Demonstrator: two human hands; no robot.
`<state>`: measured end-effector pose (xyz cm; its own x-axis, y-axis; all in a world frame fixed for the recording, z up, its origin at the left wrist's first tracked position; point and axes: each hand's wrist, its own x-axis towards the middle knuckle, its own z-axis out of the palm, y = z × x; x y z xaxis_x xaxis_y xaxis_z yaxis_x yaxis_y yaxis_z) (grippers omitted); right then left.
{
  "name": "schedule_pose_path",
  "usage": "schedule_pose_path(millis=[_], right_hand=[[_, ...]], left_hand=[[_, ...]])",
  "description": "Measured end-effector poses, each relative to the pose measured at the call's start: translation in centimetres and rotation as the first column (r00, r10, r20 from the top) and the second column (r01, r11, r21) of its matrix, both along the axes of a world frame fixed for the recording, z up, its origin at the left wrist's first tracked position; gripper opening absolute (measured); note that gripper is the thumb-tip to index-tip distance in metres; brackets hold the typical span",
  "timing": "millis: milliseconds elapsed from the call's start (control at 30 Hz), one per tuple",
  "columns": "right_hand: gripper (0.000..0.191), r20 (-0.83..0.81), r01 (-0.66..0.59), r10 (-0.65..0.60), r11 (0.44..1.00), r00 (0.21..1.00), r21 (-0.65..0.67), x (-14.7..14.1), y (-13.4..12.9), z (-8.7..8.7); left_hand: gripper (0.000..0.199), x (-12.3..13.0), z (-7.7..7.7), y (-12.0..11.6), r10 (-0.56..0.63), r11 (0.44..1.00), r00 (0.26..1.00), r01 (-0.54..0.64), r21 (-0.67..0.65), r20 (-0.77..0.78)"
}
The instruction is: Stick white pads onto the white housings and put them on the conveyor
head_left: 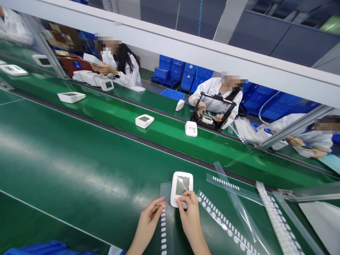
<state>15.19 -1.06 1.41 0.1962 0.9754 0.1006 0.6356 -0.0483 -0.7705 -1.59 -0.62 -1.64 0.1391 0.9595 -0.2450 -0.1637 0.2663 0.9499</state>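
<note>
A white device with a grey screen (pixel 183 185) lies face up on the green bench. My right hand (pixel 190 212) rests over its lower right part, fingers bent and thumb close to the button below the screen; anything small between the fingertips is hidden. Left of the device, my left hand (pixel 151 216) is closed in a pinch at the upper end of a row of white stickers. These sit on a clear strip (pixel 163 234) that runs along the bench toward me. Whether a sticker is between the left fingertips is too small to tell.
More sticker strips (pixel 225 225) and a clear film strip (pixel 239 202) lie to the right. Beyond the bench edge, a green conveyor (pixel 117 118) carries several white devices (pixel 145 121). Co-workers in white coats (pixel 204 86) sit across it, one behind a black frame (pixel 201 106).
</note>
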Motion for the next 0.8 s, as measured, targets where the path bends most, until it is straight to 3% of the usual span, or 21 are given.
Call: schedule_pose_path(millis=[333, 600, 800], right_hand=[[0.013, -0.053, 0.059, -0.057, 0.997, 0.997, 0.040, 0.3, 0.0, -0.1], [0.009, -0.044, 0.065, -0.061, 0.993, 0.997, 0.094, 0.3, 0.2, -0.4], [0.011, -0.140, -0.069, 0.094, 0.983, 0.986, 0.170, -0.8, -1.0, 0.3]], left_hand=[[0.044, -0.1, 0.3, 0.1, 0.005, 0.999, 0.999, -0.004, -0.032, 0.038], [0.043, -0.5, -0.1, -0.3, -0.009, 0.995, 0.974, 0.030, -0.090, 0.226], [0.040, 0.1, 0.6, -0.9, -0.030, 0.990, 0.952, 0.069, -0.119, 0.305]])
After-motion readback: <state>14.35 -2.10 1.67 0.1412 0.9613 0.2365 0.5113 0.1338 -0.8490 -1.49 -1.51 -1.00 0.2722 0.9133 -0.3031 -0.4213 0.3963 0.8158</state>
